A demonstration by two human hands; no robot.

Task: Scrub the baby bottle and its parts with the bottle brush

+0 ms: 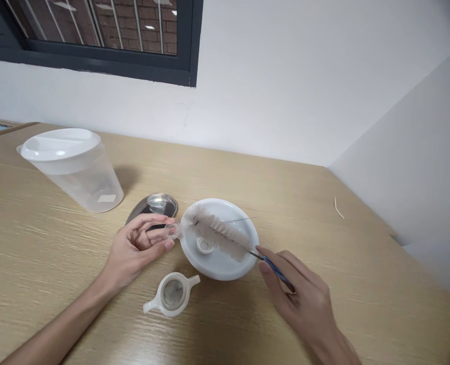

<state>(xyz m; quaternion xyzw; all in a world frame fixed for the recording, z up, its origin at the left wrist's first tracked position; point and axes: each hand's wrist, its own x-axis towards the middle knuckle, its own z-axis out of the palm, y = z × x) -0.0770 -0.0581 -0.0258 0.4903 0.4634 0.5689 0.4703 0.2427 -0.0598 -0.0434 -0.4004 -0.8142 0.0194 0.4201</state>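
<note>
1. Left hand (136, 248) pinches a small clear ring (173, 231) between thumb and fingertips, just left of the white lid (225, 263).
2. Right hand (299, 296) grips the blue handle of a brush (219, 233) (narrow pinch, handle running under the fingers).
3. The brush's bristled end lies across the lid, well forward of the grip, pointing toward the ring.
4. A strainer (173, 293) sits on the table (38, 243) between the two forearms.
5. A clear jug (76, 170) stands at far left; a metal disc (152, 207) lies behind the left hand.
</note>
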